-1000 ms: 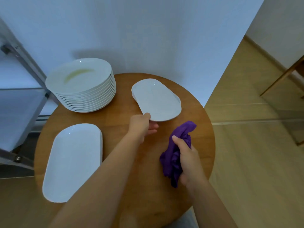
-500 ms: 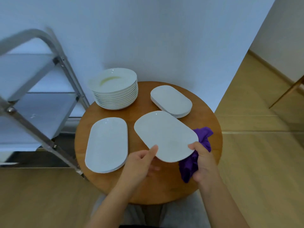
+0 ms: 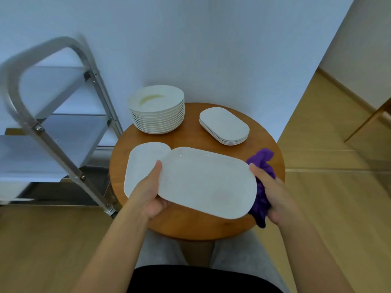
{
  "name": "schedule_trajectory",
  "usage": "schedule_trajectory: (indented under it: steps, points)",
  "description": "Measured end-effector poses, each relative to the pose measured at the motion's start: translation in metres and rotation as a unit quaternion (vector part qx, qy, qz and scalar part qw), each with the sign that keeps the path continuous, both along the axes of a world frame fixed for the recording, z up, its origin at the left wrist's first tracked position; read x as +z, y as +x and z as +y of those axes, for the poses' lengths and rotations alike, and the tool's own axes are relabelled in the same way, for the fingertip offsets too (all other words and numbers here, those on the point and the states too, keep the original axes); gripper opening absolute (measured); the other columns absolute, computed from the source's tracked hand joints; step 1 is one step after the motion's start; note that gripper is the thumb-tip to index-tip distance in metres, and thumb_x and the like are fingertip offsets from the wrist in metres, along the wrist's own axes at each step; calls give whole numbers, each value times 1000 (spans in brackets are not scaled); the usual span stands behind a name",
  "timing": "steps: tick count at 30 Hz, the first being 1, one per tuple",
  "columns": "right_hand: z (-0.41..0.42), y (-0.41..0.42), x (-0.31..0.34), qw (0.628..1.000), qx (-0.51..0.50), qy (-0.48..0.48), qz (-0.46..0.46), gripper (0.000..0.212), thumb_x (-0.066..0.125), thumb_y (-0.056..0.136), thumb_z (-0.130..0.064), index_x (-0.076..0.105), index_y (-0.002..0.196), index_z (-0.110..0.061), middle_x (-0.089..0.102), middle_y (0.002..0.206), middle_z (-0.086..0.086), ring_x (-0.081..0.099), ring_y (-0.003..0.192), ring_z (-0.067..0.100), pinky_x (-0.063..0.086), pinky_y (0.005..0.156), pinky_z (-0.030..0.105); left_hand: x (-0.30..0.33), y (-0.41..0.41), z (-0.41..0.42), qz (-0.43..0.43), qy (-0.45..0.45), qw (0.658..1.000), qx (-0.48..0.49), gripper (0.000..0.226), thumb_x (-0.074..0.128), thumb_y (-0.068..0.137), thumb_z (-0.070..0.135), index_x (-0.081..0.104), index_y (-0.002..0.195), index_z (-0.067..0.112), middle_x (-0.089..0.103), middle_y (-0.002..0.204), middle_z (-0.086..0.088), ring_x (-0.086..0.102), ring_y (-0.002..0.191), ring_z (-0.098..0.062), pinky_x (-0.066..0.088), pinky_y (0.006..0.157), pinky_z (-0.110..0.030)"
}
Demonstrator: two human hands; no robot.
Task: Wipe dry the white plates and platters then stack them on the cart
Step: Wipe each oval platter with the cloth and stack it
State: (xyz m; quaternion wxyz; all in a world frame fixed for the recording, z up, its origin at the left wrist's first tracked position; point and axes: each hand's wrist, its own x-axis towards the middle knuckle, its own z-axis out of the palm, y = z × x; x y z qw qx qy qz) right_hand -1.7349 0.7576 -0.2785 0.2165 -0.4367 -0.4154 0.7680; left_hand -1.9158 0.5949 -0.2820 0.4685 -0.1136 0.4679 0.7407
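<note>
**Two hands hold a white platter over the round table**

A person holds one white platter [image 3: 208, 182] up in the air, just above the near part of the round wooden table [image 3: 190, 227]. The left hand [image 3: 148, 193] grips the platter's left end, with the thumb lying on top of the rim and the fingers curled under it. The right hand [image 3: 269, 193] is at the platter's right end. Its fingers are curled around a bunched purple cloth [image 3: 262, 178], and the cloth is pressed against the platter's edge.

On the table, under the left end of the held platter, lies another big platter [image 3: 141, 166]. At the far left of the table stands a tall stack of round plates [image 3: 157, 111]. At the far right of the table sits a low pile of small oval platters [image 3: 224, 125].

The metal cart [image 3: 63, 127] stands just left of the table, close to the wall. Its shelves look grey and flat.
</note>
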Motion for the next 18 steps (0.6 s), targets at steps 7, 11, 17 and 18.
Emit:
schedule_trajectory:
  steps: [7,11,17,18]
  points:
    - [-9,-5,15,945,-59,299,-120,21,56,90,-43,59,99,-25,65,84,-8,64,77,5,49,63,24,1,20,5,82,-28,994,72,28,46,90,50,56,104,29,70,101,-4,67,93,-28,58,69,-43]
    - [-24,-22,9,825,18,459,-329,51,45,96,-40,37,141,-20,34,141,5,32,129,23,37,103,41,1,39,12,119,-8,989,92,23,45,90,50,57,101,33,71,97,1,68,90,-24,59,62,-39]
    - [-50,-58,-2,712,56,524,-463,58,30,98,-50,18,148,-23,21,152,6,18,138,28,21,109,52,0,51,24,150,-15,984,93,19,41,90,54,53,95,40,68,97,6,66,90,-21,59,65,-33]
    - [-57,-65,-4,720,67,531,-441,58,29,97,-50,20,148,-24,22,152,5,18,138,27,21,109,52,-1,51,26,151,-18,985,81,22,39,90,55,53,98,40,67,100,4,65,93,-21,59,68,-34]
